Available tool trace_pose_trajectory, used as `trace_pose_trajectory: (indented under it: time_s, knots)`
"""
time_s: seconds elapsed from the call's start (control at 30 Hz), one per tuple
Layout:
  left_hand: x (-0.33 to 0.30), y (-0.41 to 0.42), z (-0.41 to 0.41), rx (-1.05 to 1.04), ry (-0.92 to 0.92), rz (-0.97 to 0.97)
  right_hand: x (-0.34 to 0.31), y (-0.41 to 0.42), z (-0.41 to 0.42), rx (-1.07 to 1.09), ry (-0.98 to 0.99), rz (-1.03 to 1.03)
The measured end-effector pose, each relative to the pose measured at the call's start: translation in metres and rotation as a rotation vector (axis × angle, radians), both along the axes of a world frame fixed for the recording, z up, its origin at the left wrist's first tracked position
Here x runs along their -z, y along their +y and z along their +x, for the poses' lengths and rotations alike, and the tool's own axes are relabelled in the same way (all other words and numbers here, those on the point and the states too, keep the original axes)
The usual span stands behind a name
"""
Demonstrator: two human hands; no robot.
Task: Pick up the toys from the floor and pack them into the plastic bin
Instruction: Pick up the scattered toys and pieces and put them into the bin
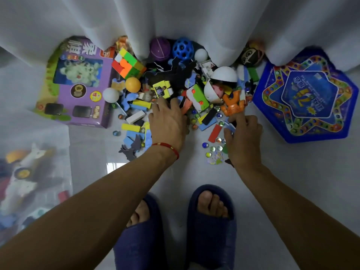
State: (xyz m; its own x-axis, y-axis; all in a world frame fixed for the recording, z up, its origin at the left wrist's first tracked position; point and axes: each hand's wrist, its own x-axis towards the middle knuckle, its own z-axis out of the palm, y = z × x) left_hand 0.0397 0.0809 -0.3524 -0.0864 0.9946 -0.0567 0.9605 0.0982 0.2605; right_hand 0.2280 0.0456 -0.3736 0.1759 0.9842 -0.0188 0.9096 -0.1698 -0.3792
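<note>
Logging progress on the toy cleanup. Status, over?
Left hand open, fingers spread down on the toy pile. Right hand pinching a small blue piece. Plastic bin at left, partly filled. Curtain drapes over the pile's far edge.

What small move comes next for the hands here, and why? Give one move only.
Probably close the left hand on the loose blocks under its spread fingers, then carry them left to the plastic bin. The right hand already pinches a small blue piece, most toys remain on the floor, and the bin sits close at the left.
</note>
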Motion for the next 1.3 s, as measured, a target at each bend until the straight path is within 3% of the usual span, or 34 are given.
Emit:
trace_pose_trajectory:
  time_s: [0.23, 0.37, 0.47, 0.53, 0.6, 0.67, 0.77, 0.9, 1.1, 1.2, 1.3]
  knots:
    - [-0.002, 0.011, -0.008, 0.049, -0.082, 0.069, -0.014, 0.002, 0.009, 0.098, 0.361, 0.083]
    - [-0.023, -0.002, -0.018, 0.026, -0.217, 0.17, -0.036, -0.001, 0.013, 0.377, 0.747, 0.08]
    - [-0.063, -0.03, -0.026, -0.116, -0.515, 0.123, -0.068, -0.006, 0.015, 0.672, 1.296, -0.077]
    - [-0.097, -0.049, -0.036, -0.365, -0.876, -0.02, -0.103, -0.013, 0.011, 0.674, 1.626, -0.27]
    - [-0.134, -0.072, -0.051, -0.594, -1.248, -0.114, -0.145, -0.019, -0.001, 0.584, 1.766, -0.452]
    - [-0.175, -0.1, -0.073, -0.649, -1.374, -0.086, -0.193, -0.021, -0.026, 0.453, 1.729, -0.602]
    - [-0.234, -0.148, -0.12, -0.672, -1.417, 0.088, -0.267, -0.027, -0.086, 0.158, 1.467, -0.843]
    - [-0.276, -0.209, -0.197, -0.799, -1.406, 0.218, -0.339, -0.054, -0.188, -0.233, 1.161, -0.947]
    - [-0.299, -0.25, -0.268, -1.045, -1.549, 0.162, -0.369, -0.076, -0.323, -0.245, 1.36, -0.933]
    - [-0.31, -0.24, -0.28, -1.082, -1.625, 0.199, -0.372, -0.072, -0.345, -0.25, 1.281, -0.893]
    - [-0.316, -0.221, -0.278, -1.061, -1.484, 0.222, -0.371, -0.05, -0.318, -0.286, 1.099, -0.85]
